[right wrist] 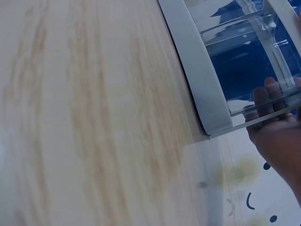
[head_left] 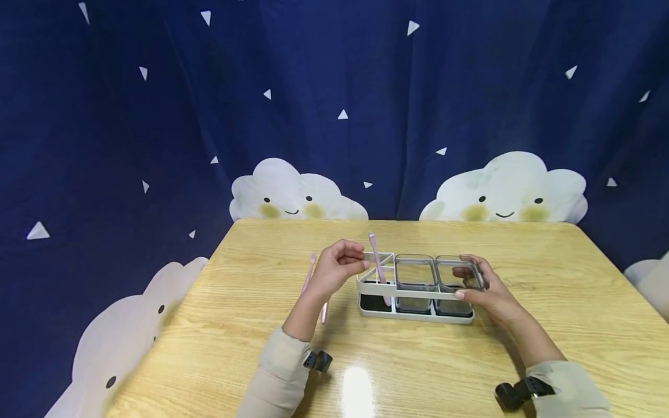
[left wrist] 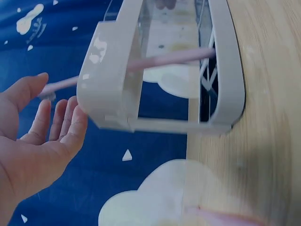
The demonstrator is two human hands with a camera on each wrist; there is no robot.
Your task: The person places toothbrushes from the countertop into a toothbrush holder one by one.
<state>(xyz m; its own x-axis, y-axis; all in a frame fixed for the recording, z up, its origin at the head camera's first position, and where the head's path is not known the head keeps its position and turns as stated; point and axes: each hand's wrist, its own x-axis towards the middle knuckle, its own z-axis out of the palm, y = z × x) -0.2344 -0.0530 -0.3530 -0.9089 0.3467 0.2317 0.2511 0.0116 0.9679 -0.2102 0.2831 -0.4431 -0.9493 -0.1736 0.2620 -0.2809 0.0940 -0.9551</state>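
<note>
A white toothbrush holder (head_left: 376, 288) stands on the table, with two clear cups (head_left: 416, 287) set into its upper frame. One pink toothbrush (head_left: 379, 267) leans in its left compartment, head up. My left hand (head_left: 337, 270) is at the holder's left end, thumb and fingers spread around the brush head without closing on it; in the left wrist view the fingertips (left wrist: 80, 115) are right at the white frame. At the other end my right hand (head_left: 486, 290) grips the holder, thumb in front and fingers behind, seen through the clear cup in the right wrist view.
Two more pink pieces lie on the wooden table (head_left: 209, 342) by my left hand: a toothbrush (head_left: 309, 271) behind the wrist and a pink handle (head_left: 324, 313) in front. A dark blue curtain (head_left: 313, 69) with clouds hangs behind the table's far edge.
</note>
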